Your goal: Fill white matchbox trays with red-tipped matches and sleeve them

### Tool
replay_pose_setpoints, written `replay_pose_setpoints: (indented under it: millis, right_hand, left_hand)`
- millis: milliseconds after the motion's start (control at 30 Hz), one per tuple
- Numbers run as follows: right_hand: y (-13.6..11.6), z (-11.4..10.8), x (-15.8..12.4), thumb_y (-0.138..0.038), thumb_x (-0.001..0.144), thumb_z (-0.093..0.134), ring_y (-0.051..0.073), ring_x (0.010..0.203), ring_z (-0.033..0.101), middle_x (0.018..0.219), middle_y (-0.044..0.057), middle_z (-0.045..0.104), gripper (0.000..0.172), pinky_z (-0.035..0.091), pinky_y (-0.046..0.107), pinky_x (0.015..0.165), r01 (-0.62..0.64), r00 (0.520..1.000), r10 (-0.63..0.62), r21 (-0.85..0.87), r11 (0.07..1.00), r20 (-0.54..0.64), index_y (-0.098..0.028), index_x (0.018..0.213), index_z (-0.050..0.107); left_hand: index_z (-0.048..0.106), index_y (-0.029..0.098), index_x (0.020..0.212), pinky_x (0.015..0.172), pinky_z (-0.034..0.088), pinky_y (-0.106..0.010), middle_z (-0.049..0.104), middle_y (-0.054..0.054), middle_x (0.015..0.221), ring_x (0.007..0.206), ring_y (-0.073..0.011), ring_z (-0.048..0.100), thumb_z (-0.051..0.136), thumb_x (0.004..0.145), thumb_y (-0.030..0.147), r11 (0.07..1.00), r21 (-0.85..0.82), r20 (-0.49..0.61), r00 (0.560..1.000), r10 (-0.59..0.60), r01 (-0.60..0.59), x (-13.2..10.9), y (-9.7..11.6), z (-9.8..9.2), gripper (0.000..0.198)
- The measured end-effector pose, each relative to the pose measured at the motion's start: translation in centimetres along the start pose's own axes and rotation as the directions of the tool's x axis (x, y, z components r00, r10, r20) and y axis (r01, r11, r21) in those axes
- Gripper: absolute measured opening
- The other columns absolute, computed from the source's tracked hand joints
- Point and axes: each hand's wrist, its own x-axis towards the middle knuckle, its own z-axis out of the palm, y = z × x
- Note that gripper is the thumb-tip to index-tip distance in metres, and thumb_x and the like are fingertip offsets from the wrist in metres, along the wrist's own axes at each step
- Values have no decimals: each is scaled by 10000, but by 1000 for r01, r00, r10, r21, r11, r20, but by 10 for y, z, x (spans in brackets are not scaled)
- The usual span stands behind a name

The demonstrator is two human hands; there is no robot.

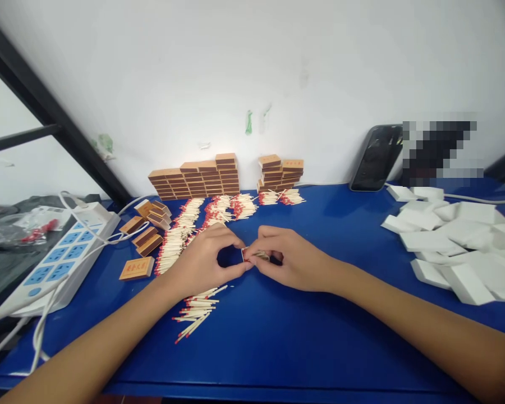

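Just above the blue table, both hands meet at the middle of the view. Thumb and fingers of my left hand [212, 255] pinch a small white matchbox tray [243, 255], mostly hidden by the fingertips. A small bunch of matches [261, 255] is gripped in my right hand [288, 258], its red heads at the tray. Beside and beneath my left hand runs a long row of loose matches [177, 241], with a scattered pile [197, 308] nearer the front. More match piles [244, 206] lie behind the hands.
Stacked matchboxes [196, 179] stand against the wall, with a smaller stack [280, 171] to their right. Loose matchboxes [137, 269] and a power strip [67, 258] with white cables are at left. White trays [454, 241] are heaped at right, before a leaning phone [374, 157].
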Motion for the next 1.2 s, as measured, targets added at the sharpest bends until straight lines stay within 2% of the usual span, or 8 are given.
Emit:
replay_pose_setpoints:
  millis: [233,333,467,633,733,867,967,1200]
  right_hand:
    - [7,-16,1,-325,1032,589,154,701,558,827,29,592,257,424,310,660,39,997,-50,-165,985,-59,-234,1030,830]
    - [29,-29,2,-356,1038,554,214,796,610,885,74,637,285,469,351,742,-56,982,-15,-369,928,-188,-210,1042,799]
    - [66,-48,1,-406,1010,585,338,1083,628,1141,176,657,361,502,472,971,-212,956,68,-517,829,-284,-165,1237,730]
    - [85,-58,0,-338,1022,528,315,1015,643,1077,161,676,276,516,454,924,-281,957,184,-551,786,-226,-173,1125,723]
    - [86,-56,1,-282,1018,511,292,971,642,1017,130,679,218,520,417,859,-237,969,147,-573,784,-199,-195,1035,710]
    - [91,-54,1,-328,1012,548,356,1095,621,1141,181,681,281,514,490,947,-210,967,53,-666,716,-248,-152,1175,694]
    - [97,-55,0,-354,1025,536,378,1124,619,1167,190,688,322,508,514,966,-240,962,73,-688,685,-262,-136,1198,698]
    - [95,-59,2,-268,1020,514,345,1063,649,1107,185,701,266,519,477,930,-240,966,109,-644,727,-236,-155,1120,733]
  left_hand:
    - [749,229,1035,849,523,-381,733,-34,990,948,-221,666,825,917,368,1000,-8,-7,1000,-2,2,1,3,0,198]
    - [747,225,1016,867,521,-384,737,-31,988,953,-219,668,821,923,383,1000,3,-1,1000,-17,17,2,4,-1,197]
    - [747,223,1018,872,518,-382,743,-34,998,953,-220,670,812,932,396,1000,8,7,1000,-17,17,1,3,-2,204]
    - [749,223,1035,848,507,-366,740,-24,998,947,-210,666,804,941,414,1000,16,-1,1000,-3,3,0,1,0,220]
    - [750,221,1039,853,505,-362,741,-21,1002,947,-207,664,808,940,409,1000,17,-8,1000,0,0,0,1,1,220]
    - [753,218,1027,866,504,-364,741,-27,1009,961,-214,662,815,936,403,1000,14,8,1000,-10,10,1,2,-1,216]
    - [760,216,1030,869,503,-372,740,-37,1017,975,-224,660,827,926,412,999,26,25,999,-27,27,1,0,-3,231]
    - [759,216,1062,866,507,-374,741,-41,1023,965,-221,658,803,948,415,1000,30,24,1000,1,-1,1,-3,-2,234]
